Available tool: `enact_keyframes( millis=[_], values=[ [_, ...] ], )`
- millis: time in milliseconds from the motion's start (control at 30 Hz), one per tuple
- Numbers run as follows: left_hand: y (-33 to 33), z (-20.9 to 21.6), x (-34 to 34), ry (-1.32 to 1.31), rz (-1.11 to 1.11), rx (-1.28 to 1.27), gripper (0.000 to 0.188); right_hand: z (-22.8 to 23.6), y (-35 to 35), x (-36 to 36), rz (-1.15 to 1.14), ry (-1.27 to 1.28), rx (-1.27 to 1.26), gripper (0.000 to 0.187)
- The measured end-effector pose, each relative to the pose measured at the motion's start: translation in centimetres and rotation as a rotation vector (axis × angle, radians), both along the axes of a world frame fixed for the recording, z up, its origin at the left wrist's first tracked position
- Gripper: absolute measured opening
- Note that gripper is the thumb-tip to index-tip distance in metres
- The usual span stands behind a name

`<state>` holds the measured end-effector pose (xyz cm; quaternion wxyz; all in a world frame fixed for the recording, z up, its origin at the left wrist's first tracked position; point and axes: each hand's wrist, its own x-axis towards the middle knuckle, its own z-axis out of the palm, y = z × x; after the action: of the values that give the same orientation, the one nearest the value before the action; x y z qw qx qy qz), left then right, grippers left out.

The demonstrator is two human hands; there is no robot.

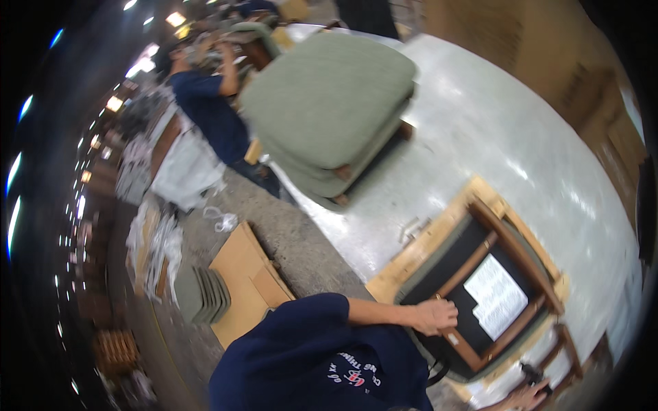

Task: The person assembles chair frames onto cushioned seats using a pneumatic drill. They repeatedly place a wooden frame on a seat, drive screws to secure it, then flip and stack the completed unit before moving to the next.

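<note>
My left hand [435, 316] is closed around the near-left part of a brown wooden frame [466, 349]. That frame lies on the black underside of an upturned padded seat [439, 288] with green-grey edges. A white printed sheet [495, 296] lies on the black fabric between the rails. Under the seat is a pale wooden board [391, 277] with raised edges. At the lower right, my right hand [526, 396] has its fingers around a small black object whose kind I cannot make out. Brown wooden pieces [567, 353] are next to that hand.
Stacked green-grey padded seats [329, 89] sit on the shiny grey table [473, 109]. Small pieces [411, 229] lie by the board. Cardboard [247, 270] and thinner green pads [202, 294] are on the left. Beyond, a person in dark blue [205, 103] works; large cartons [528, 41] stand at the right.
</note>
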<state>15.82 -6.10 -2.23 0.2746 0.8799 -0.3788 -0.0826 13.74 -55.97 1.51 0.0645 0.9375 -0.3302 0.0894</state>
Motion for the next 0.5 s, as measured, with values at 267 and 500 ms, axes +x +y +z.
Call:
enact_keyframes(
  millis=[267,500],
  values=[
    [-0.4,-1.5,-0.6,0.033,0.027,-0.005,0.050,-5.7,4.5,4.2,0.267,-0.031,0.049,0.063],
    [-0.3,-1.5,-0.7,0.020,0.019,-0.007,0.049,-8.3,4.5,4.4,0.293,0.031,-0.002,0.063]
  ],
)
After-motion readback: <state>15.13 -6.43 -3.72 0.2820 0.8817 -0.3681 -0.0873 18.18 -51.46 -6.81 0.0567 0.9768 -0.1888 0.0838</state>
